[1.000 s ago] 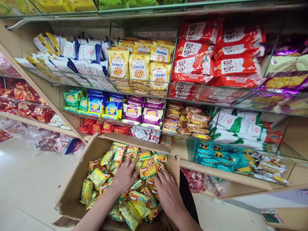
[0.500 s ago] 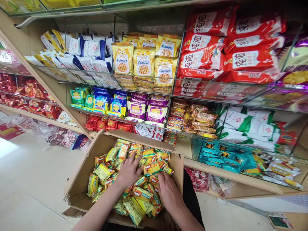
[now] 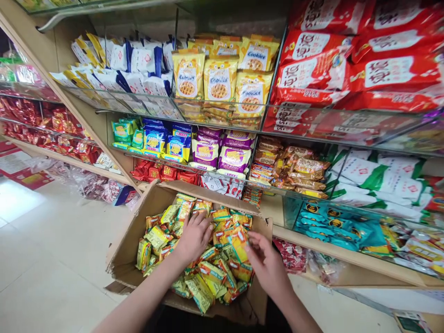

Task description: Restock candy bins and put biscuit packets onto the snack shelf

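An open cardboard box (image 3: 126, 252) holds a heap of small yellow and orange snack packets (image 3: 199, 289). My right hand (image 3: 268, 263) is closed on one orange-yellow snack packet (image 3: 238, 244), pinched between thumb and fingers just above the heap at the box's right side. Resting on the packets towards the back of the box is my left hand (image 3: 194, 236), its fingers stretched out and its thumb apart. The packets right under its fingertips are partly hidden.
Glass-fronted shelves rise behind the box, with yellow cookie bags (image 3: 220, 83), red bags (image 3: 312, 69), purple biscuit packs (image 3: 236, 152) and teal packets (image 3: 333, 226). Plastic-wrapped goods (image 3: 93, 182) lie on the tiled floor (image 3: 52, 259) at left. The lower shelf edge runs close behind the box.
My right hand has come up out of the heap with a snack packet in its fingers. My left hand stays on the packets. The view has shifted slightly, so everything sits further right.
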The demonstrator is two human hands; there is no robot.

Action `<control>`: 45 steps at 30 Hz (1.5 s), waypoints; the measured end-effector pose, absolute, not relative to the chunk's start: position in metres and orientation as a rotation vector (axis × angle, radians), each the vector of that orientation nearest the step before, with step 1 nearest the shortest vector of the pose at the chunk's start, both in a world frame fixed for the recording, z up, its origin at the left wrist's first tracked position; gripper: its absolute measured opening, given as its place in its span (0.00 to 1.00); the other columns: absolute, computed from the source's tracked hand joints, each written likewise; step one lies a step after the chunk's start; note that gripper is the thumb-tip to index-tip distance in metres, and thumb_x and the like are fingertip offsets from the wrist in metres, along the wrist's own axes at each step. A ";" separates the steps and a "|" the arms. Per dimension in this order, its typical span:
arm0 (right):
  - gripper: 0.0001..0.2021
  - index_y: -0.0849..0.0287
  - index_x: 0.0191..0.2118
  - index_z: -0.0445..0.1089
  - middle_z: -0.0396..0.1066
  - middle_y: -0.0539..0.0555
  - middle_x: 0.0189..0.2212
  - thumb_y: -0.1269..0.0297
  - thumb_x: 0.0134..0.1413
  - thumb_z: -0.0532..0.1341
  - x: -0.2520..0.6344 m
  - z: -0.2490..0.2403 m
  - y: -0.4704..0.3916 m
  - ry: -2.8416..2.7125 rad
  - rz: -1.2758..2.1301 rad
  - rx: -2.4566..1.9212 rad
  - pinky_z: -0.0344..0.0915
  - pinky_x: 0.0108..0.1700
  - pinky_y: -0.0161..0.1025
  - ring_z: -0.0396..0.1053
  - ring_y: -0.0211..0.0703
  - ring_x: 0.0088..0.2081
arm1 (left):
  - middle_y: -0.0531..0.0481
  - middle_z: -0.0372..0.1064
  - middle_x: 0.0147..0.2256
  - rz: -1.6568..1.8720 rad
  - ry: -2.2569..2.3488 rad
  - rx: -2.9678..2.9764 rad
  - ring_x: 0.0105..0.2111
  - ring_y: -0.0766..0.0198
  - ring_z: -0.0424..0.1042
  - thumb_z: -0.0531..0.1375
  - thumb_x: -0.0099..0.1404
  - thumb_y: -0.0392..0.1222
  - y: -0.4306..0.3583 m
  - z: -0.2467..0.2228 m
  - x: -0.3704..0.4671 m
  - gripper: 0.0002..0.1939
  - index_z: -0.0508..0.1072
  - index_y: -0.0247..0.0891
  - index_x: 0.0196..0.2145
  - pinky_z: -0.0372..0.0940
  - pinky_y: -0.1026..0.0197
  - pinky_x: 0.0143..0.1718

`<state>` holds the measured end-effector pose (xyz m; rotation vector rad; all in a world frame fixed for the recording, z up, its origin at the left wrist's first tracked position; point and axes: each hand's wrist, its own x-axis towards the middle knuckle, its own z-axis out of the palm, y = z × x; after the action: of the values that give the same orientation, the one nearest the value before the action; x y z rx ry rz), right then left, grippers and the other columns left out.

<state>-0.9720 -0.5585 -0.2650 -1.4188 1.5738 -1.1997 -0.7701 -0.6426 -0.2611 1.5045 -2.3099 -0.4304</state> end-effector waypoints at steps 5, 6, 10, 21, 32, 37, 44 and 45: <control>0.18 0.58 0.43 0.65 0.72 0.55 0.37 0.56 0.47 0.62 -0.975 -0.252 -0.567 1.288 -1.283 -1.075 0.67 0.40 0.38 0.70 0.42 0.39 | 0.47 0.71 0.40 -1.302 -1.796 1.135 0.41 0.60 0.69 0.52 0.63 0.50 -0.628 -0.225 -0.804 0.19 0.70 0.37 0.45 0.62 0.57 0.45; 0.17 0.58 0.42 0.65 0.72 0.54 0.36 0.57 0.46 0.62 -0.974 -0.251 -0.568 1.277 -1.286 -1.068 0.67 0.40 0.38 0.70 0.41 0.38 | 0.49 0.72 0.37 -1.467 -1.696 1.085 0.37 0.62 0.69 0.55 0.60 0.51 -0.626 -0.222 -0.811 0.18 0.72 0.37 0.43 0.64 0.60 0.41; 0.17 0.58 0.42 0.66 0.72 0.54 0.37 0.58 0.45 0.63 -0.968 -0.254 -0.568 1.295 -1.363 -1.036 0.67 0.39 0.39 0.70 0.41 0.38 | 0.52 0.70 0.28 -1.829 -1.218 1.026 0.25 0.70 0.67 0.63 0.52 0.49 -0.626 -0.224 -0.832 0.16 0.73 0.35 0.34 0.62 0.69 0.25; 0.17 0.57 0.41 0.68 0.72 0.52 0.36 0.59 0.43 0.65 -0.987 -0.263 -0.551 1.293 -1.526 -0.692 0.66 0.32 0.35 0.69 0.39 0.34 | 0.50 0.72 0.24 -2.058 -0.640 0.956 0.22 0.68 0.70 0.63 0.54 0.48 -0.612 -0.235 -0.856 0.14 0.70 0.33 0.29 0.65 0.66 0.24; 0.24 0.58 0.47 0.65 0.71 0.53 0.34 0.56 0.41 0.65 -1.051 -0.270 -0.562 1.731 -1.854 -0.719 0.65 0.33 0.38 0.68 0.41 0.32 | 0.45 0.70 0.45 -1.192 -1.805 1.121 0.43 0.60 0.69 0.55 0.61 0.44 -0.620 -0.237 -0.812 0.15 0.70 0.38 0.45 0.63 0.56 0.47; 0.22 0.62 0.45 0.67 0.71 0.57 0.35 0.55 0.46 0.57 -1.079 -0.312 -0.620 2.125 -1.417 -1.229 0.64 0.36 0.41 0.66 0.42 0.29 | 0.45 0.71 0.43 -0.749 -2.166 1.231 0.46 0.61 0.68 0.51 0.63 0.40 -0.629 -0.254 -0.771 0.12 0.71 0.37 0.41 0.62 0.56 0.49; 0.16 0.68 0.40 0.70 0.72 0.66 0.33 0.72 0.44 0.52 -1.105 -0.338 -0.727 2.472 -1.079 -1.272 0.62 0.42 0.47 0.69 0.55 0.39 | 0.45 0.69 0.46 -0.563 -2.288 1.290 0.48 0.59 0.67 0.51 0.63 0.40 -0.623 -0.275 -0.761 0.13 0.72 0.40 0.41 0.64 0.56 0.49; 0.15 0.68 0.37 0.71 0.72 0.66 0.31 0.73 0.43 0.53 -1.109 -0.342 -0.738 2.473 -1.076 -1.285 0.62 0.41 0.47 0.69 0.55 0.39 | 0.44 0.69 0.46 -0.547 -2.294 1.296 0.48 0.59 0.67 0.52 0.62 0.39 -0.623 -0.276 -0.761 0.13 0.72 0.40 0.41 0.65 0.56 0.48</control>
<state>-1.1088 -0.7381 -0.3422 -1.2848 2.4732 -1.0757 -0.7610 -0.6230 -0.2761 1.2963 -2.2944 -0.5475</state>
